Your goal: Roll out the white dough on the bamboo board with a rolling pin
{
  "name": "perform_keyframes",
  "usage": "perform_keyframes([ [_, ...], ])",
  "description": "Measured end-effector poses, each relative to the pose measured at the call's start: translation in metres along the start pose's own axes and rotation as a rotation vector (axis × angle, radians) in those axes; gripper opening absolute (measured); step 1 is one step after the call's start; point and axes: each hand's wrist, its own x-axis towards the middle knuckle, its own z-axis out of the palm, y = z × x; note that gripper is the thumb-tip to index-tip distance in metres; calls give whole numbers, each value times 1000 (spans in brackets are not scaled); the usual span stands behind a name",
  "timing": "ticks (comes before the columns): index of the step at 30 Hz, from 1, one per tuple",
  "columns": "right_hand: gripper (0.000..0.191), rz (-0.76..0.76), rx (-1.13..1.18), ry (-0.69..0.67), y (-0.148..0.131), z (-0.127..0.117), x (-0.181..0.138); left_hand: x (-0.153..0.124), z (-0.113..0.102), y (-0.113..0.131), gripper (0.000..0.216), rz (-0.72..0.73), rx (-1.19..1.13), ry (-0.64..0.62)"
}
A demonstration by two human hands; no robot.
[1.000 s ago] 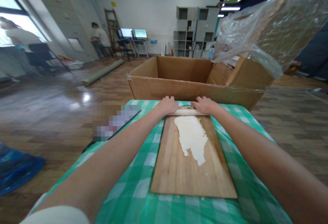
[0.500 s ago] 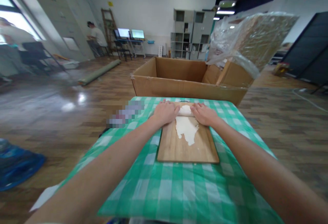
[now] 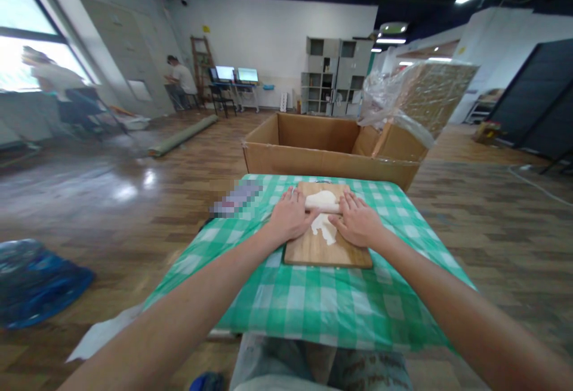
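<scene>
The dough lies on the wooden board, spread thin from the board's middle toward its far edge, where a paler lump of it shows just beyond the rolling pin. The pin lies crosswise over the dough, parallel to the board's far edge, so that its length spans the sheet. The left hand rests palm-down on the pin's left end, fingers spread and flat rather than curled around it; the right hand sits the same way on the right end. Flat palms seem the reason for this hold: they let the pin turn freely beneath them while weight from both outstretched arms presses down evenly on either side of the dough. The board sits on the green checked tablecloth, near the far edge of the table and roughly centred between its left and right edges, its long side running away from the person, which gives the pin room to travel. A blurred flat object lies near the table's far left corner, apart from the board. Beyond the far edge stands an open cardboard box with a plastic-wrapped bundle leaning out of its right end.
</scene>
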Motion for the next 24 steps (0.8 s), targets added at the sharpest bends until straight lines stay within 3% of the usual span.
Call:
perform_keyframes([
  [7, 86, -8, 64, 2, 9, 3, 19, 27, 7, -5, 83, -35, -21, -25],
  [16, 68, -63, 51, -157, 45, 16, 94, 94, 24, -18, 86, -127, 8, -106],
  [21, 65, -90, 26, -196, 62, 26, 131, 127, 43, -40, 62, -14, -25, -197],
  [24, 65, -126, 3, -234, 71, 31, 150, 145, 57, -54, 59, 7, -35, -204],
])
